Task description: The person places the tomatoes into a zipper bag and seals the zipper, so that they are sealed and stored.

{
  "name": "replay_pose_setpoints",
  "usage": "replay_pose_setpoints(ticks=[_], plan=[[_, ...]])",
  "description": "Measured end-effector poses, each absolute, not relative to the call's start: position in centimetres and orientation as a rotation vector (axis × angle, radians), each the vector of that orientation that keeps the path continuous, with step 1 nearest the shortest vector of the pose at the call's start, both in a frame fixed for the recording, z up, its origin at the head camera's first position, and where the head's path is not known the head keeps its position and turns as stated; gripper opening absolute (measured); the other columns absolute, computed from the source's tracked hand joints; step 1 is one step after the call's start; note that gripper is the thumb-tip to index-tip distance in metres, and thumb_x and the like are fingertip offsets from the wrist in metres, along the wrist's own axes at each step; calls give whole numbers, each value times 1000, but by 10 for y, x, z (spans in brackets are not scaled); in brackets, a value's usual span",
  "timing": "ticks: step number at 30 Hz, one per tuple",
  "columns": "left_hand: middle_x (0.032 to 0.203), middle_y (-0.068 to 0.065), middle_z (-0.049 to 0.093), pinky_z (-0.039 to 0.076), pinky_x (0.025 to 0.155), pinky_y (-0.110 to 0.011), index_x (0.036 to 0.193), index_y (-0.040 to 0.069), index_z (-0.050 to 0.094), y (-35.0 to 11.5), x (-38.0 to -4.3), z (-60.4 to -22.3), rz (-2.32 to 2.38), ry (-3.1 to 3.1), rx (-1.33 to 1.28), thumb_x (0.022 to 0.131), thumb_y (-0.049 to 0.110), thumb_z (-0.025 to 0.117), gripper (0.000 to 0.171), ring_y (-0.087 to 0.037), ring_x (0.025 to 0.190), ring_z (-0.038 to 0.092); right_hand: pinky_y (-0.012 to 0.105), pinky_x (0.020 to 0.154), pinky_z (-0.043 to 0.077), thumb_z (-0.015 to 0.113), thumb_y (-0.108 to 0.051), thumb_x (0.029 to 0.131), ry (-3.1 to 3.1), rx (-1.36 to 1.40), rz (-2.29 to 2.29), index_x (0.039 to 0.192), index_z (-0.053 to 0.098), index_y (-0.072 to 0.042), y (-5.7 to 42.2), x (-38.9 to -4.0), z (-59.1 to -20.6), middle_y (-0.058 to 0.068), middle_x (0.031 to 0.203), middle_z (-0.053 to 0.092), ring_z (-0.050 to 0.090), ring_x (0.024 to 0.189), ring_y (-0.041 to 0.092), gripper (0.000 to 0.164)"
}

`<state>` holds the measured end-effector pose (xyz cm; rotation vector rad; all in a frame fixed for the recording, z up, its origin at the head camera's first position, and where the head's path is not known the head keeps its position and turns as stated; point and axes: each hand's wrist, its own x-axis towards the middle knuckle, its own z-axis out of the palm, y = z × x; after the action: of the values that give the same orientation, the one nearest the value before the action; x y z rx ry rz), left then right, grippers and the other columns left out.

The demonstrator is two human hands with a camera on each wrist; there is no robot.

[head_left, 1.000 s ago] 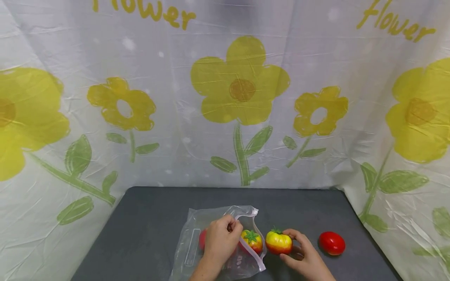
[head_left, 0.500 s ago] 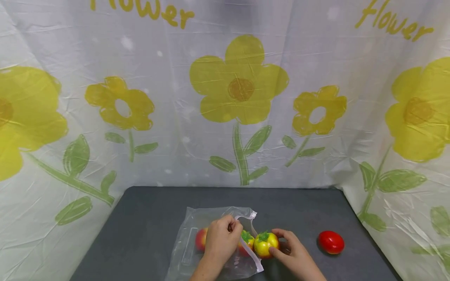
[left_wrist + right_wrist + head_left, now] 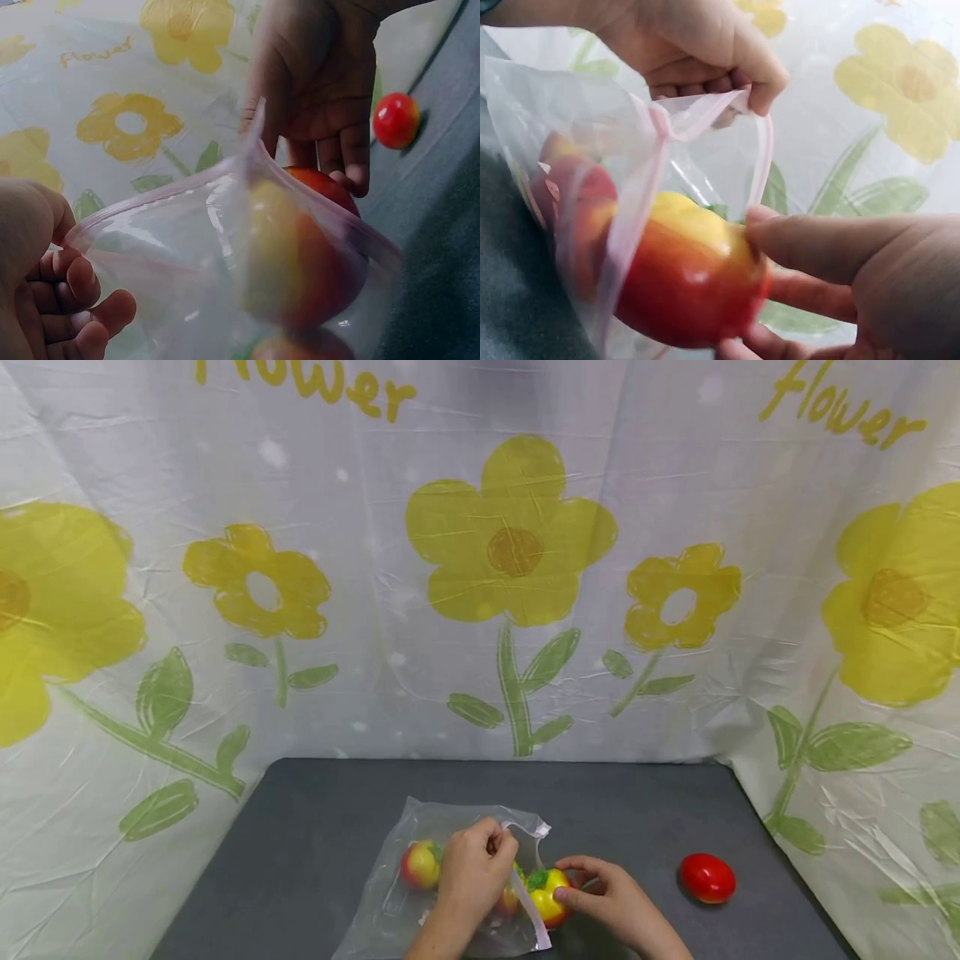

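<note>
My left hand (image 3: pixel 474 872) pinches the open rim of a clear zip bag (image 3: pixel 378 918) between thumb and finger. At the bag's mouth my right hand (image 3: pixel 615 902) holds a yellow-and-red tomato (image 3: pixel 551 902) with a green leafy top. In the right wrist view that tomato (image 3: pixel 694 277) is partly inside the pinkish zip edge (image 3: pixel 634 232), with fingers and thumb on its outer side. Inside the bag lie a red-and-yellow fruit (image 3: pixel 422 865) at the left and another yellow-and-red tomato (image 3: pixel 507 903), partly hidden by my left hand and the zip edge.
A glossy red oval tomato (image 3: pixel 707 878) lies on the dark grey table (image 3: pixel 315 843), right of my right hand. Behind the table hangs a white curtain (image 3: pixel 375 693) printed with yellow flowers, which also runs along both sides.
My right hand has moved left with the tomato, from beside the bag into its mouth. The fruit inside has shifted left. My left hand keeps its grip on the rim.
</note>
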<state>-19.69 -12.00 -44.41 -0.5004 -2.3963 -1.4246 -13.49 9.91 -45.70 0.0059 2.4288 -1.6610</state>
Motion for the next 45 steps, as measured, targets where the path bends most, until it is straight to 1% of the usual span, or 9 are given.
replay_pose_setpoints(ticks=[3,7,14,20,23,26,29,35,45], plan=[[51,15,35,25,45,-21,60,22,46,-121,-198,-444,-1407,-2413,-479,86,12,66,34,-2,45,31,44,78,59,65,-24,101,2350,-79,-1732,127,63,6,99,-135,-455,10,110,69,69,86,32,39],[52,15,36,26,45,-22,60,23,46,-123,-199,-444,-1376,-2419,-449,86,14,66,33,-2,45,33,46,86,58,60,-21,105,2222,-158,-1822,128,61,9,95,-134,-452,15,120,67,70,100,37,37],[51,17,34,25,45,-21,59,23,45,-124,-201,-445,-1368,-2362,-487,83,11,67,35,0,46,31,49,94,53,52,-26,108,2075,-228,-1896,136,50,13,86,-134,-445,16,118,65,67,111,38,48],[52,16,35,26,45,-22,59,23,44,-124,-201,-445,-1371,-2370,-469,84,12,67,35,0,46,32,49,90,55,47,-29,110,2135,-154,-1894,136,50,13,78,-134,-447,16,117,63,68,104,38,49],[52,17,34,26,45,-21,59,23,44,-124,-201,-445,-1371,-2358,-468,84,12,66,35,0,46,31,49,86,57,48,-29,110,2230,-157,-1824,127,59,13,75,-135,-450,16,111,68,70,98,34,46],[51,18,34,26,44,-21,58,23,44,-124,-201,-445,-1371,-2345,-470,83,11,67,36,0,45,31,46,81,58,49,-30,109,2346,-193,-1704,112,69,9,73,-135,-451,14,101,71,70,90,30,44],[52,18,34,27,44,-21,59,24,44,-124,-201,-446,-1365,-2338,-474,82,11,67,35,0,45,31,47,82,57,46,-33,110,2370,-234,-1653,105,74,5,70,-135,-450,16,100,73,70,91,31,47],[53,18,34,28,45,-21,59,24,44,-124,-202,-447,-1350,-2313,-480,80,10,67,34,0,47,32,55,89,54,41,-35,111,2304,-261,-1692,110,73,7,70,-136,-449,19,110,72,69,100,38,52],[52,19,35,27,46,-23,58,25,44,-125,-201,-443,-1322,-2335,-431,81,13,68,35,-2,46,35,50,85,57,47,-33,109,2414,-145,-1699,116,69,10,82,-134,-452,17,109,72,70,95,31,49]])
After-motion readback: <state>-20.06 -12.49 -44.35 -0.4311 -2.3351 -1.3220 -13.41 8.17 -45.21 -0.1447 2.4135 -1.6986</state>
